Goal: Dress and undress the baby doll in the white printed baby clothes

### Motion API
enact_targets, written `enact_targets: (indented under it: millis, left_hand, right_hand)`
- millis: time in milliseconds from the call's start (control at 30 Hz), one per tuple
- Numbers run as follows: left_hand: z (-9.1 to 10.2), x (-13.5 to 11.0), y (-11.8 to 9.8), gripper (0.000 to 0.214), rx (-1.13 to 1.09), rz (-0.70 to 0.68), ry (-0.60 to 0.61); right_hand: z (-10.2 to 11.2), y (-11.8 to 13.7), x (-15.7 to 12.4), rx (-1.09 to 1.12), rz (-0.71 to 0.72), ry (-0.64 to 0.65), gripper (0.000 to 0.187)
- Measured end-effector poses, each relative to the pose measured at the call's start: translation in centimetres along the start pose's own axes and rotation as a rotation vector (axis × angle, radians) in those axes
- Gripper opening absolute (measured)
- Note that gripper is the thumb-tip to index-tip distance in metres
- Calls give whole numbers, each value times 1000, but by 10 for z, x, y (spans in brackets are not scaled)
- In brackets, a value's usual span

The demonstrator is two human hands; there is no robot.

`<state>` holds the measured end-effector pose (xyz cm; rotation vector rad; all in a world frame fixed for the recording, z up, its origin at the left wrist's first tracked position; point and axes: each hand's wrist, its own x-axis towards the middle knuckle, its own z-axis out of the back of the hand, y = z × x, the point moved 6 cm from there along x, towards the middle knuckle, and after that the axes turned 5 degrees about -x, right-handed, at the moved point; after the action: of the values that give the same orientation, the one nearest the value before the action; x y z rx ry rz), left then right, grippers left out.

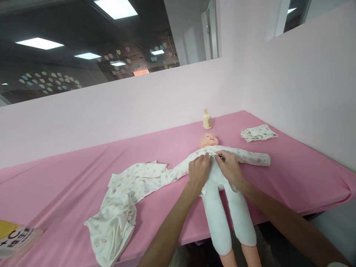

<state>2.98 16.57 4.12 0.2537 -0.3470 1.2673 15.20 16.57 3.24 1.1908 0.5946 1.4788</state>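
Note:
A baby doll (218, 213) lies on its back with its head away from me and its lower legs past the near table edge. It wears a patterned white baby shirt (251, 157), both sleeves stretched out to the sides, over a plain white body. My left hand (199, 171) is closed on the left front edge of the shirt at the chest. Close beside it, my right hand (229, 167) pinches the right front edge near the neck. The fingertips nearly meet; any fastener between them is too small to make out.
Loose patterned baby clothes (122, 207) spread left of the doll, touching the left sleeve's end. A folded patterned cloth (259, 133) lies at back right. A cream pump bottle (207, 121) stands behind the head. A labelled clear bottle (19, 239) is at lower left on the pink sheet (69, 178).

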Motion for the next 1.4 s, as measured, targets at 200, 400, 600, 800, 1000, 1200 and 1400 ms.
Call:
enact_targets:
  millis: [200, 400, 600, 800, 1000, 1200, 1400]
  left_hand:
    - [-1, 0, -2, 28, 12, -37, 13]
    - [2, -2, -9, 24, 18, -105, -18]
    - [2, -4, -10, 20, 5, -115, -35]
    - [2, -5, -5, 17, -113, -52, -89]
    - [2, -1, 4, 19, -436, 9, -71]
    - [1, 6, 14, 28, -841, 96, -1]
    - [-6, 6, 19, 27, -1020, 217, 4]
  right_hand:
    - [-2, -5, 2, 19, 5, -5, 21]
    - [-4, -5, 2, 6, 37, -6, 19]
    - [-5, 2, -4, -33, 77, -28, 20]
    - [-8, 9, -13, -81, 164, -16, 24]
    - [-12, 12, -19, -190, 268, 10, 37]
    - [-15, 11, -22, -270, 337, 11, 44]
    - [-14, 8, -21, -289, 280, -18, 45]
